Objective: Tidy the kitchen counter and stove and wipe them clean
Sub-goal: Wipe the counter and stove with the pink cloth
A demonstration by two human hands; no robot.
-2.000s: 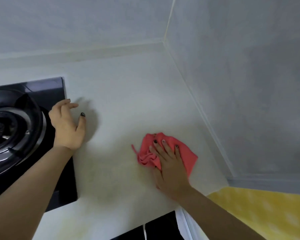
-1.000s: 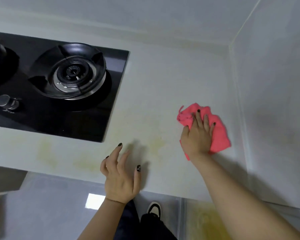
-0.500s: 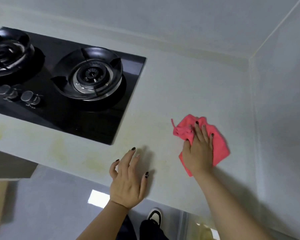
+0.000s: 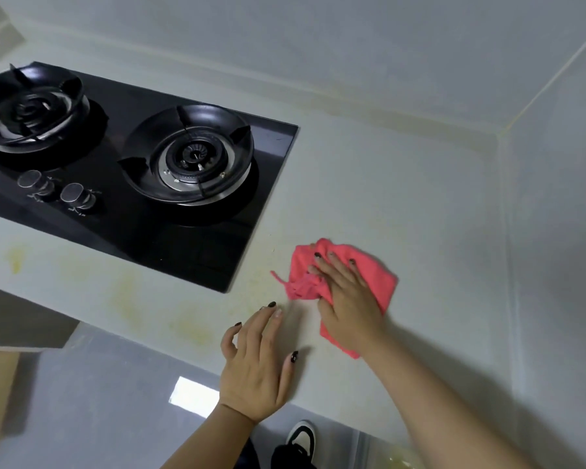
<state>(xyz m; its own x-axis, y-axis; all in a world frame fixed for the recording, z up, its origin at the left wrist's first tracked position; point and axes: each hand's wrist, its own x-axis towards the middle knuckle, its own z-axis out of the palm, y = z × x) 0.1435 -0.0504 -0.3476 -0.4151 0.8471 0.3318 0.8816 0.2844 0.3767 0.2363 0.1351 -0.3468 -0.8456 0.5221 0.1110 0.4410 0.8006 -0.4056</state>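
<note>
Pink crumpled microfibre cloth point(image 4: 344, 282) lies pinned under my flat, open right hand point(image 4: 349, 299) for scrubbing the stained white desk point(image 4: 403, 198), while my spread, empty left hand point(image 4: 257, 363) beside it braces me.

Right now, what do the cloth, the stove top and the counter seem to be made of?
The pink cloth looks like soft, matte microfibre or terry: it bunches into folds under the right hand. The stove top seems to be black tempered glass, glossy, because it shows reflections. The counter looks like pale stone or a composite, smooth and dull, with yellowish stains; which one I cannot tell.
</note>
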